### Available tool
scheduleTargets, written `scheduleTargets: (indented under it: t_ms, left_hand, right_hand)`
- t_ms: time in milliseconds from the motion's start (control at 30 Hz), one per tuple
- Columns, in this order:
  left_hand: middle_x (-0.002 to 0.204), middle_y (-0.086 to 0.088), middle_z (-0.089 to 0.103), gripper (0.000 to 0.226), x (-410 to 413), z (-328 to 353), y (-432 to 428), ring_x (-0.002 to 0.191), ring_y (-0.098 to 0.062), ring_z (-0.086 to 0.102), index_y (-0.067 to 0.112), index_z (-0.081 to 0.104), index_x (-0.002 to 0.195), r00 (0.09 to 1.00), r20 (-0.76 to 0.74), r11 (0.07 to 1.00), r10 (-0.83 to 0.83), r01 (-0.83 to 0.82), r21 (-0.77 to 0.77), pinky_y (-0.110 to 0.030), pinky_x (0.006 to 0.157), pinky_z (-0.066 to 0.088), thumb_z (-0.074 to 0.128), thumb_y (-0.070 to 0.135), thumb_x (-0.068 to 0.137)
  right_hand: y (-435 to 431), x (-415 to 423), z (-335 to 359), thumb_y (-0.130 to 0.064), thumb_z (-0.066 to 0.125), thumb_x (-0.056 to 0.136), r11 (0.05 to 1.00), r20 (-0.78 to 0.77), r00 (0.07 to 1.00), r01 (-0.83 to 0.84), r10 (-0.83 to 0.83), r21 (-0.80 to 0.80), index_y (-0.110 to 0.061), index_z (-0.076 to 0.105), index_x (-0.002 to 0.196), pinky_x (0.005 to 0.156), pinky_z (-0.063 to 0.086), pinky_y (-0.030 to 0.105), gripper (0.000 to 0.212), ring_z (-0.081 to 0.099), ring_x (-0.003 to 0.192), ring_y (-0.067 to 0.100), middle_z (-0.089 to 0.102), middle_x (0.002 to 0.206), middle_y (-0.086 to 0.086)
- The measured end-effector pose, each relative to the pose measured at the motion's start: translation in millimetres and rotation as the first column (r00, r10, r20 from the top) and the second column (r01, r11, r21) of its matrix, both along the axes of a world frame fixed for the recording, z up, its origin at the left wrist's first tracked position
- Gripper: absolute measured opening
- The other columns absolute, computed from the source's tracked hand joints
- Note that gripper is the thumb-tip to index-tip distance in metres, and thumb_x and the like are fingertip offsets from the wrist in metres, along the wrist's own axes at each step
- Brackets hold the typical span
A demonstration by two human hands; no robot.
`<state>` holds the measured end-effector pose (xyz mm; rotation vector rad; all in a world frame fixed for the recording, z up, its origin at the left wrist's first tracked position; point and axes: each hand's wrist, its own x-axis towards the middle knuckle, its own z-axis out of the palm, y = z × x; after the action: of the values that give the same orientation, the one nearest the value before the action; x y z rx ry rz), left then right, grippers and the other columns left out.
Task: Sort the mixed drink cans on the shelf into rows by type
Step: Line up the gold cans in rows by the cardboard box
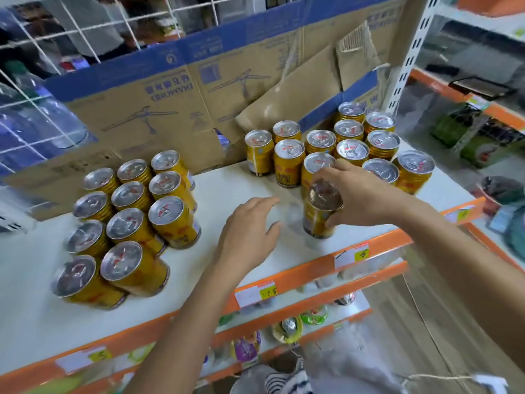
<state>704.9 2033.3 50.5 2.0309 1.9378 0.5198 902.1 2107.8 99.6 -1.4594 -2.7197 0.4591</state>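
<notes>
A single yellow can (319, 216) is sitting upright near the front edge of the white shelf (241, 183), just nearer than the right cluster (352, 149) of look-alike cans; motion blur is hiding whether its base is touching the shelf. The right hand (360, 194) is curling over it from the right, fingers and thumb wrapping its upper wall and rim. The left hand (247, 228) is hovering just left of it, fingers spread and holding nothing. The can is looking sealed, so it is likely full and fairly heavy, rigid but smooth and a little slippery; wrapping the side wall below the rim is probably giving the surest hold. Further left, the left cluster (129, 224) is standing in rough rows, and flattened cardboard (159, 115) is leaning along the back.
</notes>
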Motion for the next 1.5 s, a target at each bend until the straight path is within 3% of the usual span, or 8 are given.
scheduleTargets:
  t_ms: [200,367,467,633,900,1100,1267,1500]
  left_hand:
    - [0.125,-0.003,0.061,0.034,-54.3,11.6,-37.6,0.115,-0.023,0.053,0.016,0.062,0.122,0.992,0.012,0.980,0.128,-0.128,0.150,-0.023,0.096,0.032,0.063,0.016,0.088]
    - [0.119,-0.003,0.064,0.026,-109.6,18.7,-74.0,0.111,-0.026,0.055,0.016,0.069,0.110,0.943,-0.078,0.922,0.325,-0.297,0.250,-0.033,0.095,0.039,0.066,0.013,0.084]
    - [0.115,-0.006,0.065,0.025,-130.3,17.3,-90.5,0.109,-0.029,0.055,0.014,0.071,0.107,0.912,-0.116,0.898,0.394,-0.355,0.261,-0.035,0.094,0.040,0.069,0.013,0.082]
    - [0.097,-0.003,0.067,0.020,-153.8,7.0,-108.7,0.095,-0.028,0.057,0.018,0.072,0.095,0.884,-0.116,0.877,0.453,-0.419,0.237,-0.031,0.086,0.036,0.064,0.031,0.082]
    - [0.084,-0.001,0.065,0.021,-160.8,11.3,-111.0,0.082,-0.023,0.060,0.019,0.074,0.083,0.916,0.009,0.890,0.401,-0.392,0.231,-0.031,0.068,0.045,0.063,0.036,0.078]
    - [0.078,0.000,0.061,0.023,-165.4,9.0,-110.1,0.077,-0.024,0.059,0.021,0.073,0.076,0.929,0.033,0.894,0.368,-0.364,0.261,-0.036,0.062,0.048,0.062,0.041,0.077]
    - [0.079,0.001,0.060,0.024,-169.6,7.2,-110.0,0.079,-0.022,0.057,0.022,0.073,0.077,0.944,0.030,0.904,0.329,-0.324,0.278,-0.029,0.062,0.040,0.061,0.043,0.078]
    - [0.079,0.001,0.059,0.018,-173.1,3.4,-109.4,0.080,-0.023,0.056,0.021,0.074,0.081,0.955,-0.002,0.905,0.297,-0.280,0.321,-0.030,0.062,0.038,0.067,0.037,0.083]
  right_hand:
    - [-7.5,-65.2,-5.1,-0.036,0.083,0.067,0.984,-0.223,0.966,-0.153,0.130,-0.091,-0.017,0.047,0.129,0.085,0.046,0.032,0.074,0.054,0.105,0.020,0.057,0.117,0.003]
    - [-19.0,-116.7,-10.6,-0.041,0.079,0.071,0.963,-0.291,0.939,-0.231,0.184,-0.137,-0.016,0.051,0.131,0.092,0.045,0.032,0.070,0.054,0.113,0.018,0.058,0.126,0.001]
    - [-25.1,-139.8,-16.1,-0.044,0.079,0.068,0.960,-0.339,0.926,-0.231,0.167,-0.156,-0.023,0.052,0.130,0.082,0.042,0.020,0.071,0.054,0.106,0.012,0.058,0.120,-0.010]
    - [-36.8,-166.7,-18.9,-0.043,0.082,0.065,0.941,-0.371,0.908,-0.280,0.195,-0.191,-0.027,0.052,0.130,0.080,0.045,0.022,0.072,0.054,0.099,0.010,0.057,0.122,-0.009]
    - [-55.8,-188.5,-23.7,-0.025,0.084,0.066,0.920,-0.276,0.897,-0.382,0.346,-0.088,-0.021,0.049,0.133,0.086,0.030,0.012,0.076,0.045,0.114,0.016,0.049,0.123,0.004]
    - [-69.0,-199.6,-25.6,-0.031,0.083,0.066,0.944,-0.255,0.928,-0.309,0.272,-0.118,-0.024,0.045,0.132,0.095,0.040,0.025,0.076,0.048,0.111,0.018,0.043,0.119,-0.001]
    - [-77.2,-203.5,-23.3,-0.025,0.081,0.070,0.942,-0.253,0.927,-0.314,0.278,-0.115,-0.022,0.042,0.135,0.097,0.040,0.025,0.076,0.046,0.115,0.019,0.039,0.128,0.000]
    - [-80.6,-200.9,-27.1,-0.018,0.078,0.075,0.949,-0.255,0.938,-0.278,0.235,-0.148,-0.024,0.035,0.140,0.085,0.027,0.003,0.078,0.044,0.109,0.014,0.033,0.129,0.003]
